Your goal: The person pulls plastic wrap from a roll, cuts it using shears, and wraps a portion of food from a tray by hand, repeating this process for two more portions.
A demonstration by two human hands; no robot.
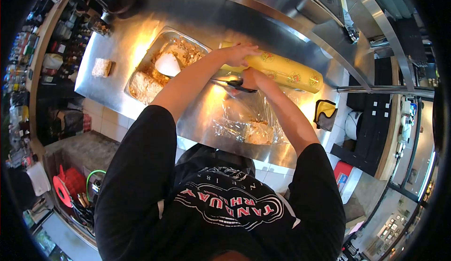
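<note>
From my remote station I read a steel bench [123, 40] as the carrying surface. A metal tray [146, 57] of shredded food sits left of its middle. A sheet of clear film [230, 115] spreads toward the near edge. A yellow-patterned roll [284, 70] lies on the right half, toward the far edge; its long axis runs aslant, one end toward the far edge's middle, the other pointing at the right edge and angled slightly nearward. The left hand [238, 54] rests on the roll's left part, fingers extended, fairly wide. The right hand [252, 78] is curled narrow beside the roll; I cannot tell its grip. A food block [259, 132] lies with the film by the near edge. A black-handled cutting tool [242, 89] shows at the right hand, blade end toward the tray. I judge the step as parting film from the roll; the next move calls for a steadied roll and taut film.
</note>
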